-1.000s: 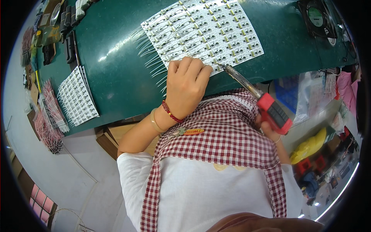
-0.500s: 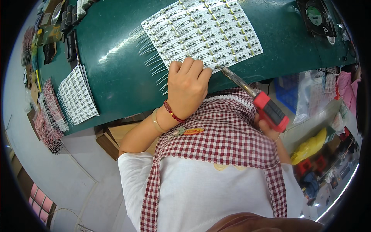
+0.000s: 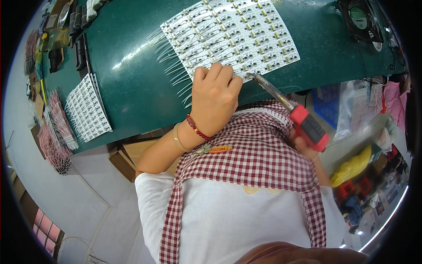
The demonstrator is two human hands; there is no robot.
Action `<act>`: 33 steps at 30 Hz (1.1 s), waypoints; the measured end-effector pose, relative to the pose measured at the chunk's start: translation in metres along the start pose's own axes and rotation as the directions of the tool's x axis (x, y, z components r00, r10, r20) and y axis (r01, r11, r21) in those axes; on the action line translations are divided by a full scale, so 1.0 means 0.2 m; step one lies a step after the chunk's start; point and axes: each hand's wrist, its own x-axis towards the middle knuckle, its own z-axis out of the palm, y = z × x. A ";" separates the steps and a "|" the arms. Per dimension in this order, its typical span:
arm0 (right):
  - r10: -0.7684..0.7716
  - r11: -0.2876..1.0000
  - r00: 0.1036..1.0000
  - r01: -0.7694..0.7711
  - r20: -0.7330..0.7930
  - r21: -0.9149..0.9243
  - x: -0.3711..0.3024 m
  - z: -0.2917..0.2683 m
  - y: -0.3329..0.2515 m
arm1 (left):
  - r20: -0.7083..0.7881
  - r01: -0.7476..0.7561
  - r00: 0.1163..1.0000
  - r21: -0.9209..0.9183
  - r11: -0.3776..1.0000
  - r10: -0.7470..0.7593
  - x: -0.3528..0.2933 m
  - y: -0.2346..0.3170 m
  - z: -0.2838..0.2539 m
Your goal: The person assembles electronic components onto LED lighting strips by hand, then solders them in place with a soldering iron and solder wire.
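Note:
A white sheet of small circuit boards (image 3: 259,37) lies on the green table, with thin white wires (image 3: 176,79) sticking out along its left side. My left hand (image 3: 215,99) rests at the sheet's near edge, fingers curled and pressed together; whatever they pinch is hidden beneath them. A soldering iron (image 3: 310,127) with a red and black handle is in my right hand (image 3: 304,147), which shows only in part behind the handle. The iron's metal tip meets the sheet's near edge, just right of my left knuckles.
To the left lie another stack of circuit board sheets (image 3: 89,108) and bundles of reddish wires (image 3: 55,147). Tools and rolls crowd the far left. A black reel with a green label (image 3: 358,18) sits at the far right. Below the table's right end is a blue crate (image 3: 325,103).
The iron's tip has shifted slightly to the right along the sheet's near edge. My left hand has also edged a little right. The sheet has stayed practically in place.

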 end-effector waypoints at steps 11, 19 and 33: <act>0.041 0.999 0.999 -0.041 0.021 0.028 -0.01 0.00 0.01 | -0.020 0.000 1.000 0.000 1.000 0.000 -0.02 -0.01 0.00; -0.014 0.993 0.999 0.018 0.036 -0.114 -0.01 -0.01 0.03 | -0.023 -0.023 0.999 0.000 1.000 0.023 -0.01 -0.01 0.00; 0.074 0.986 0.997 -0.077 0.023 0.146 -0.02 -0.04 0.00 | -0.024 -0.028 0.999 -0.017 0.999 0.027 -0.02 -0.02 0.00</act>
